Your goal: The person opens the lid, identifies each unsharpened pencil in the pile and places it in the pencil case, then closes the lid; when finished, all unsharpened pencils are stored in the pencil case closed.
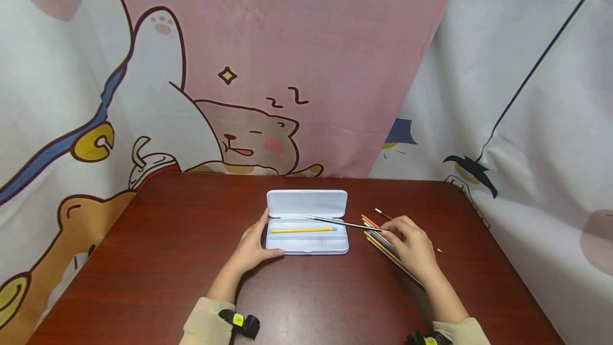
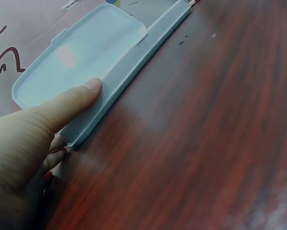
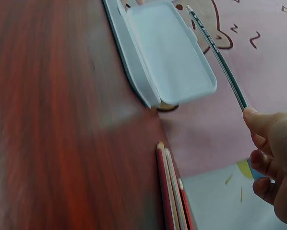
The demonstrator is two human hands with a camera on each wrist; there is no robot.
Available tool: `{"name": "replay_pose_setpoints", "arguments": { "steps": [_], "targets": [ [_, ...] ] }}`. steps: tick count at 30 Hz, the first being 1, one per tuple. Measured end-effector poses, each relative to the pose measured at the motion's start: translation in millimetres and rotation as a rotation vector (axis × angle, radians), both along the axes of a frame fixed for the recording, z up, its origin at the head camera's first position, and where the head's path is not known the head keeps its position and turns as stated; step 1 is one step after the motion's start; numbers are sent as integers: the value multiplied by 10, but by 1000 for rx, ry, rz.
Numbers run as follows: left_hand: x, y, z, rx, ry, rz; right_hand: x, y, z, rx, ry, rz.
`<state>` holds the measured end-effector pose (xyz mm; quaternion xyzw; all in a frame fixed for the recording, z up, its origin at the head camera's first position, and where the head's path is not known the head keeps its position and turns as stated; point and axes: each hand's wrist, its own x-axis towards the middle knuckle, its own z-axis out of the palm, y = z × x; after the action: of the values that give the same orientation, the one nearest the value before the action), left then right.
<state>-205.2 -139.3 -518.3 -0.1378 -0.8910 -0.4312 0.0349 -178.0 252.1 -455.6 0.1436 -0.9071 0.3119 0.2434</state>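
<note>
A white pencil case (image 1: pixel 294 244) lies on the table with its lid (image 1: pixel 306 203) raised at the back. My left hand (image 1: pixel 250 245) grips the case's left end, thumb at the front edge and fingers at the side. Inside the case a yellow pencil (image 1: pixel 301 230) lies lengthwise. Between thumb and fingers, my right hand (image 1: pixel 415 244) pinches a dark pencil (image 3: pixel 220 60) near one end. Its far tip hangs over the case in the head view. Beneath the right hand several coloured pencils (image 1: pixel 375 244) lie in a loose bundle, partly hidden by it.
A dark red pencil (image 1: pixel 381 214) lies behind the bundle, its middle covered by the right hand. The brown wooden table (image 1: pixel 191 217) ends at a cartoon-printed cloth (image 1: pixel 335 68) at the back. A small divider splits the case's front section.
</note>
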Motion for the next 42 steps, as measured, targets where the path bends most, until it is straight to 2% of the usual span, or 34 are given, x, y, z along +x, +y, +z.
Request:
{"name": "replay_pose_setpoints", "arguments": {
  "steps": [8, 15, 28, 34, 42],
  "targets": [
    [0, 3, -2, 1, 38, -9, -176, -246, -2, 0, 18, 76],
    [5, 2, 3, -5, 16, 2, -326, -440, -79, 7, -23, 120],
    [-5, 0, 4, -17, 8, 2, -564, -648, -310, 25, -51, 115],
    [7, 5, 11, -17, -14, 21, -635, -717, -373, 50, -68, 122],
    [-3, 3, 0, -17, -8, 13, -691, -776, -439, 73, -101, 129]
  ]
}}
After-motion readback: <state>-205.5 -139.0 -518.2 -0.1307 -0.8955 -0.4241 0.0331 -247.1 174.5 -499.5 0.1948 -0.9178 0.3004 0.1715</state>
